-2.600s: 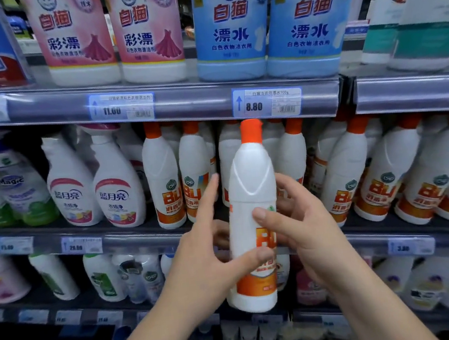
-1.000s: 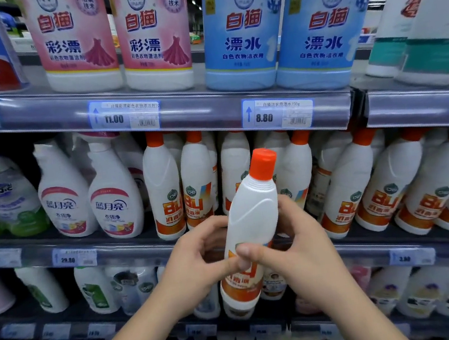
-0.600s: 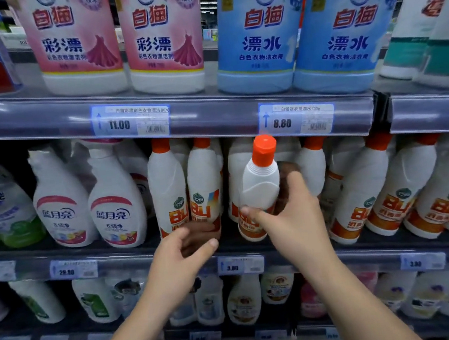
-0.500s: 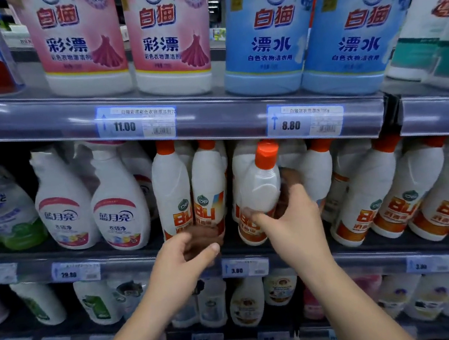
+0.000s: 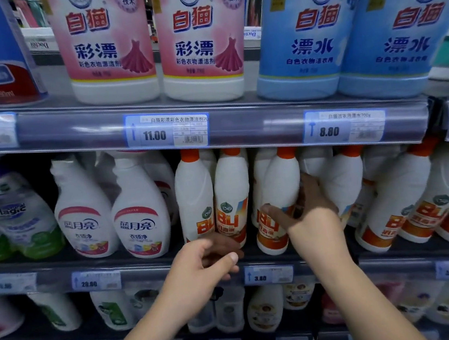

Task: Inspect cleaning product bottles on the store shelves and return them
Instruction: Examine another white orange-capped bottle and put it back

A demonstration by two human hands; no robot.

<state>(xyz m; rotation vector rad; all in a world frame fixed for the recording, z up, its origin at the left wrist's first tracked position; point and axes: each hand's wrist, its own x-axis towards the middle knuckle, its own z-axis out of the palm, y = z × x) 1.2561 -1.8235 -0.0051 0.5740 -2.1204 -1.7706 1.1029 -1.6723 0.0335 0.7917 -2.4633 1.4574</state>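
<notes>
The right hand is wrapped around the orange-capped white bottle, which is tilted in among its lookalikes on the middle shelf. Its base is probably touching down, hard to tell. The left hand sits loosely curled just down-left of the bottle, holding nothing.

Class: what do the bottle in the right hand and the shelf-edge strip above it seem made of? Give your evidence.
Bottle: likely opaque white plastic, smooth with soft sheen and moulded shoulder; orange cap looks plastic too. Shelf-edge strip: probably clear glossy plastic; light streaks cross it and price labels show through.
</notes>
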